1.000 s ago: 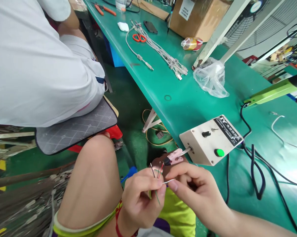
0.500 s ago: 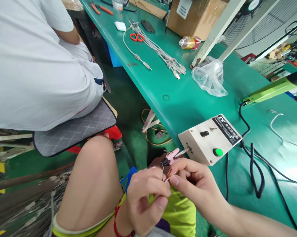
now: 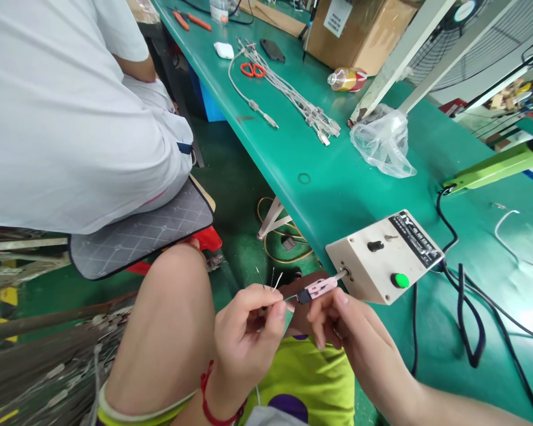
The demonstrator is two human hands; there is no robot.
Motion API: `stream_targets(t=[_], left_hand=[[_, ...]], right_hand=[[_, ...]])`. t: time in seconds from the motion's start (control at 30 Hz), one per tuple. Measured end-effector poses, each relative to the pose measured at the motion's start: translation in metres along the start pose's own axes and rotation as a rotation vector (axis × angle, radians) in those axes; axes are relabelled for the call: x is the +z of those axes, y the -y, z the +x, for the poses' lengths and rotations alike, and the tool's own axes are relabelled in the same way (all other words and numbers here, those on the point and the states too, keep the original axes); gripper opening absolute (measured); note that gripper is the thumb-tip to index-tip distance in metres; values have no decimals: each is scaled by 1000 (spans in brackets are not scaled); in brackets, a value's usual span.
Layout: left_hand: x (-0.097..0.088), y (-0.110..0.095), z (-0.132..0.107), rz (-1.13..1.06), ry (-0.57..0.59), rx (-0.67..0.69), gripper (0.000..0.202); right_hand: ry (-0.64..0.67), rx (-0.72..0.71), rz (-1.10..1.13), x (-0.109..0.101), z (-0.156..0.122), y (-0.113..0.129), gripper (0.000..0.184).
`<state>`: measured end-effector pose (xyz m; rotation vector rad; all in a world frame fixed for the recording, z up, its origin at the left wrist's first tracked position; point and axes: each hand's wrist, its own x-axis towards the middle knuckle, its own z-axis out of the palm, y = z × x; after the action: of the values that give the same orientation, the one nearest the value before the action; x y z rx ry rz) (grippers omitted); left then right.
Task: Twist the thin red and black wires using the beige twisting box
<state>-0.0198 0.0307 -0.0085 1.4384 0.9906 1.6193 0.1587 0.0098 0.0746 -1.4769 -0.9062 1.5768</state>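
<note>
1. The left hand (image 3: 248,328) is closed in a pinch, thumb against fingertips, around a bundle of thin wires (image 3: 268,284); 3 bare ends fan upward above the fingers.
2. 1 wire from that bundle runs right into the dark tip of the pink clip (image 3: 315,289).
3. The right hand (image 3: 350,337) sits just below the clip, fingers curled, with its thumb and forefinger touching the clip's underside; whether it actually squeezes the clip cannot be told.
4. The clip sits on a short metal shaft that sticks out of the side of the beige control box (image 3: 384,257), which stands at the near edge of the green bench (image 3: 337,189).
5. The box's top carries a green button (image 3: 400,280), a black knob (image 3: 375,246) and a black label.
6. Black cables (image 3: 464,313) leave the box and loop across the bench to its right.
7. Below the hands lie the person's bare knee and yellow-green clothing, and a red cord circles the left wrist.
8. Farther up the bench are a crumpled clear plastic bag (image 3: 384,142), a bundle of grey cables (image 3: 293,97), red-handled scissors (image 3: 252,70), a lying bottle (image 3: 346,78) and a cardboard box (image 3: 359,29).
9. At the left, another person in a white shirt (image 3: 66,112) sits on a grey cushion (image 3: 142,231), turned away.
</note>
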Motion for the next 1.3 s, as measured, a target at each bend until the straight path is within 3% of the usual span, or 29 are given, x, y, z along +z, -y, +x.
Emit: stream_targets(t=[0.13, 0.33, 0.47, 0.6, 0.73, 0.9, 1.03, 1.17, 1.3], left_hand=[[2, -1, 3, 12, 13, 18, 18], [7, 0, 7, 3, 19, 42, 14], [8, -1, 6, 32, 15, 24, 10], [8, 0, 6, 27, 19, 18, 9], [8, 2, 5, -8, 24, 27, 14], [9, 4, 4, -5, 43, 32, 17], [11, 3, 5, -2, 44, 36, 18], [12, 3, 6, 6, 60, 34, 18], [7, 3, 4, 26, 58, 52, 19]], right_hand=[[51, 43, 90, 3, 2, -2, 69], [38, 108, 410, 9, 3, 4, 37], [67, 171, 519, 10, 1, 2, 46], [46, 162, 494, 9, 1, -4, 40], [73, 149, 508, 6, 5, -8, 66], [67, 138, 536, 5, 8, -11, 46], [92, 139, 508, 5, 7, -10, 61], [84, 126, 527, 6, 7, -9, 37], [161, 123, 290, 3, 5, -10, 60]])
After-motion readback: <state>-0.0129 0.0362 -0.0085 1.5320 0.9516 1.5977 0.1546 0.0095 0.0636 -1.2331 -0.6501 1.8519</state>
